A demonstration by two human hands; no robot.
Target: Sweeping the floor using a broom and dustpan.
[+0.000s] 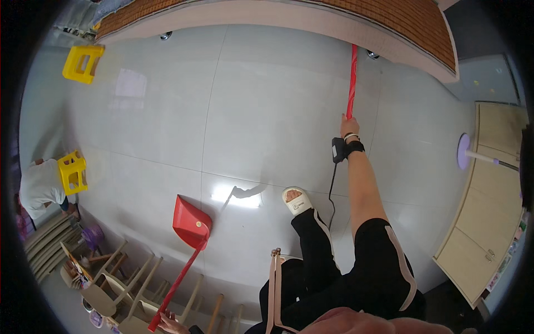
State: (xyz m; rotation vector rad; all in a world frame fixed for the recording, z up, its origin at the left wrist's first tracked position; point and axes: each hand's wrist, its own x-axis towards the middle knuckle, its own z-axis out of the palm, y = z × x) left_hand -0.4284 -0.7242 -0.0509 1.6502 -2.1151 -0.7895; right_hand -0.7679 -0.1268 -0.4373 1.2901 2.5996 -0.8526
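Observation:
My right hand [349, 124] grips the red handle [353, 81] of a tool, arm stretched out over the floor. The handle's far end runs beneath a low platform with a brown woven mat [292, 8], so its head is hidden. At the lower left, my left hand [172, 323] holds the upper end of a long-handled red dustpan [190, 223]. The pan lies on the pale tiled floor [246, 112], its wide lip turned to the upper left. A black device is strapped to my right wrist, with a cable hanging from it.
A person [44, 185] in a white top sits on a yellow plastic stool [73, 173] at left; a second yellow stool [82, 63] stands farther up. Stacked chairs [98, 298] crowd the lower left. A mop with a purple disc head [462, 151] leans by beige cabinets [479, 217] at right.

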